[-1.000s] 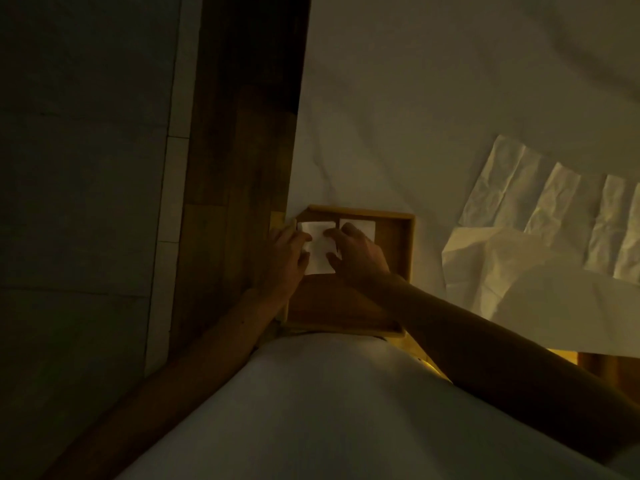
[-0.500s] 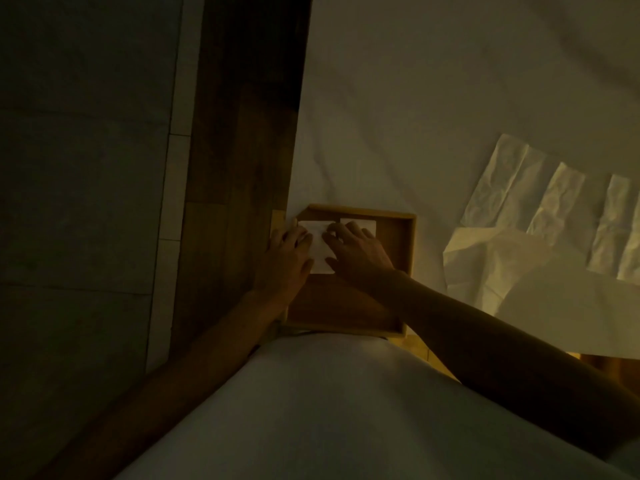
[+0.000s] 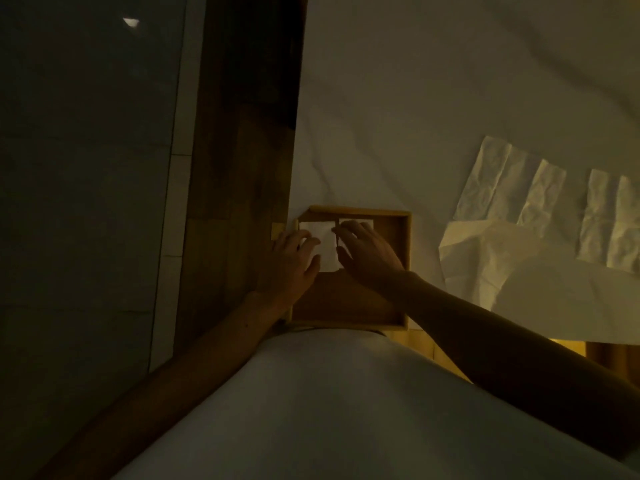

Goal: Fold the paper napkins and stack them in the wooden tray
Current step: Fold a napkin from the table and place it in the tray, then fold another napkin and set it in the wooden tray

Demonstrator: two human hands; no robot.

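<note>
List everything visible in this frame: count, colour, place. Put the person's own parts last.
Wooden tray: one, light brown, on the cloth near the person.
Folded napkins: at least two, white, in the tray's far end.
Unfolded napkins: several, white, creased, spread to the tray's right.
Cloth: one, white, covering the table.
Table edge: dark wood, left of the cloth.
Floor: dark tiles, far left.
Left hand: flat on the napkins.
Right hand: fingers spread on the napkins.

Dimly lit domestic interior: rumpled white bedsheet beside a dark wooden plank bed frame, with grey tiled floor alongside.
</note>
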